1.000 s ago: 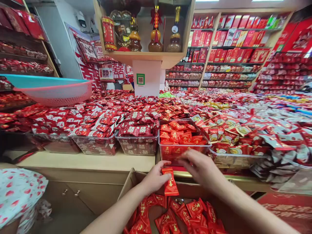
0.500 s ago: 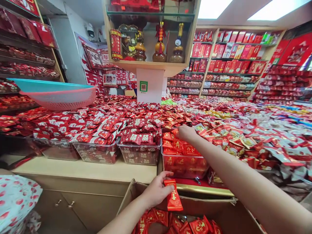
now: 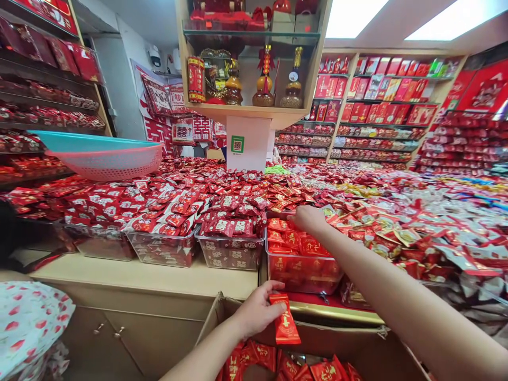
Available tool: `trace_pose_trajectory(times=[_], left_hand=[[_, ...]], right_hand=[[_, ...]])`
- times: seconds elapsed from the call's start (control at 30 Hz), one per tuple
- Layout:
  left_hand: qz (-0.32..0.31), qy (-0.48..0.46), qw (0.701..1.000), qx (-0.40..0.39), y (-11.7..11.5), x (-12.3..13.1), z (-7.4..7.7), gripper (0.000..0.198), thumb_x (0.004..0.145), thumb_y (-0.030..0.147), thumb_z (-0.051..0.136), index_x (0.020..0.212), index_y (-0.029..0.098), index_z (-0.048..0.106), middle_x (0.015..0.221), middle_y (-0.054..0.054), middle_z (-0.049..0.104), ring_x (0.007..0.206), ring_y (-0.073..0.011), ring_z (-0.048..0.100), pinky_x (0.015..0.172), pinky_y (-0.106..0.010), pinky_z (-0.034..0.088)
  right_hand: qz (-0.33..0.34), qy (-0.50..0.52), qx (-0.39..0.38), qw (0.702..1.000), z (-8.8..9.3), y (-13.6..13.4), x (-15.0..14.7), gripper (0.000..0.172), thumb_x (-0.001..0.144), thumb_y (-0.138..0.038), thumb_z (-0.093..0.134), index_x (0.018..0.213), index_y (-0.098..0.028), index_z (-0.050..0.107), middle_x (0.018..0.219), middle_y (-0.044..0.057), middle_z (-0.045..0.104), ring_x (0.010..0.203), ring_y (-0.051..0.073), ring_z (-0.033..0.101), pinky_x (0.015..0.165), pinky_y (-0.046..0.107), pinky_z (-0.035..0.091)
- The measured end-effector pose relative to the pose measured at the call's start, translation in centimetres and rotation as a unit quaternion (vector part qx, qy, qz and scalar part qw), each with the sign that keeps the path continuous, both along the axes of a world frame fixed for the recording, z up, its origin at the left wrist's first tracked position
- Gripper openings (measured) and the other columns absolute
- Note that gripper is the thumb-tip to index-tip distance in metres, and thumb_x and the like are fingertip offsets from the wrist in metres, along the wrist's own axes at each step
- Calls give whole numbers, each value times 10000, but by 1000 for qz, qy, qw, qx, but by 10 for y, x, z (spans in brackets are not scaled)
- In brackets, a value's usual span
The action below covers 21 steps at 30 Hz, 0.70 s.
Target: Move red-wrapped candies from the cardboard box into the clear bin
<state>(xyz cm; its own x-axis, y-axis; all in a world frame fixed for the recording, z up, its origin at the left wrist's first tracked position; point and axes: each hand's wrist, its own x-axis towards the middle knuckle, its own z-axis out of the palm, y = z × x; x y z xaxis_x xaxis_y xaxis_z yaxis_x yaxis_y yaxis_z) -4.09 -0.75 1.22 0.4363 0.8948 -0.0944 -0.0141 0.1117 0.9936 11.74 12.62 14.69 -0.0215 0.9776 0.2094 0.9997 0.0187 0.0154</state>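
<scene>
Between the thumb and fingers of my left hand [image 3: 260,312] is a red candy packet [image 3: 286,324] with gold lettering, held over the open cardboard box [image 3: 353,338]. Several like packets [image 3: 257,355] lie inside that box. My right hand [image 3: 311,219] reaches to the back of a clear plastic bin [image 3: 304,272] filled with the same red packets [image 3: 296,243]. Its fingers are curled down at the bin's rear edge, and the fingertips are hidden, so whatever they may grip does not show.
More clear bins of wrapped sweets [image 3: 232,251] line the counter [image 3: 159,275] to the left. Stacked plastic baskets [image 3: 107,159] rest on the sweets. A display cabinet [image 3: 250,108] overhangs the middle. Heaped packets [image 3: 397,227] spread to the right, and a strawberry-print cloth [image 3: 29,323] is at lower left.
The whole view has shifted slightly down and to the right. Both hands keep nearly the same pose, the left still holding the candy packet and the right still at the bin's back.
</scene>
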Motion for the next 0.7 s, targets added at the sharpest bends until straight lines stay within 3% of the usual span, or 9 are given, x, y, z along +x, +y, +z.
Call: trace_pose_trajectory(times=[0.07,0.17,0.23,0.3,0.37,0.47,0.57,0.7], left_hand=[[2,-13,1000,-12,-1,-1,2,432,624,184,605,1026,153,448,917,-37,524,663,-83,510,641,-222,395],[-2,-31,999,-22,0,-1,3,461,598,201,640,1018,152,456,926,-46,545,740,-118,529,694,-253,399],[0,-43,999,-13,1,-1,3,443,590,217,653,990,144,478,915,-48,564,802,-139,528,727,-256,392],[13,-40,999,-18,1,1,3,403,602,228,644,965,137,495,888,-47,572,807,-138,528,717,-244,392],[24,-29,998,-40,1,2,3,367,620,236,628,950,141,498,832,-33,571,731,-117,531,651,-227,404],[35,-31,996,-74,0,4,4,341,662,312,581,953,168,477,713,8,540,560,-84,508,526,-214,410],[39,-66,992,-103,-1,4,6,393,740,472,415,1017,193,411,647,18,521,490,-102,530,462,-232,419],[19,-74,991,-110,0,5,7,437,752,529,337,1004,176,391,700,-25,552,523,-140,592,424,-214,410]], right_hand=[[34,11,43,998,7,-26,-1,379,776,-417,388,925,-123,575,930,146,575,861,238,532,682,296,390],[210,59,74,973,0,-89,-2,278,800,-365,375,863,-173,566,820,71,573,770,169,526,665,257,383],[303,88,20,949,-22,-134,-3,236,793,-366,401,788,-189,557,744,34,557,678,141,510,606,234,384],[339,100,-3,935,-56,-168,-5,308,680,-445,545,850,-189,531,816,37,550,725,163,497,622,249,394],[352,73,13,933,-91,-186,-6,316,634,-374,613,858,-173,513,832,47,545,730,176,485,611,265,391],[369,5,88,925,-122,-189,-5,37,708,-159,522,735,-166,498,740,41,537,650,160,459,558,269,357],[385,24,135,913,-108,-183,5,112,745,-102,426,662,-163,469,662,30,516,599,138,436,537,258,333],[348,160,180,906,-44,-167,24,109,772,-168,407,683,-170,469,621,11,502,567,107,435,519,216,335]])
